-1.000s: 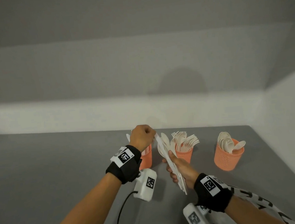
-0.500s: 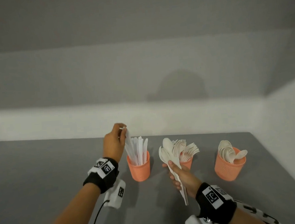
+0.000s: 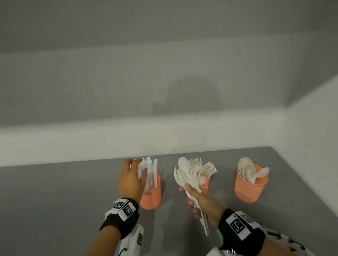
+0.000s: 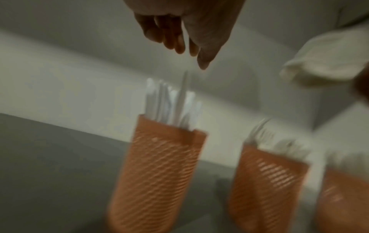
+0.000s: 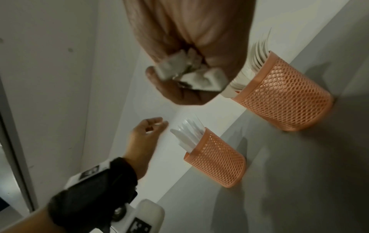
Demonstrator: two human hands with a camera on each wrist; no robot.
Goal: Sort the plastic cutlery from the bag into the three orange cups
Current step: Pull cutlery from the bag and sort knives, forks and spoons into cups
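Observation:
Three orange mesh cups stand in a row on the grey table. The left cup (image 3: 151, 198) (image 4: 157, 165) (image 5: 217, 162) holds white knives (image 3: 150, 173), the middle cup (image 3: 205, 184) (image 5: 283, 94) forks, the right cup (image 3: 249, 188) spoons. My left hand (image 3: 139, 168) (image 4: 187, 53) (image 5: 157, 124) hovers at the knife tops with loose fingers, holding nothing. One knife (image 4: 180, 97) stands taller just under the fingertips. My right hand (image 3: 192, 198) (image 5: 179, 82) grips a bundle of spoons and forks (image 3: 184, 173) by the handles, in front of the middle cup.
The grey table (image 3: 50, 218) runs left and toward me. A white wall (image 3: 164, 136) stands close behind the cups, and a side wall (image 3: 317, 146) borders the table just right of the spoon cup.
My left hand took a knife from the bundle, carried it left to the left cup and let it go there. My right hand stayed put with the bundle.

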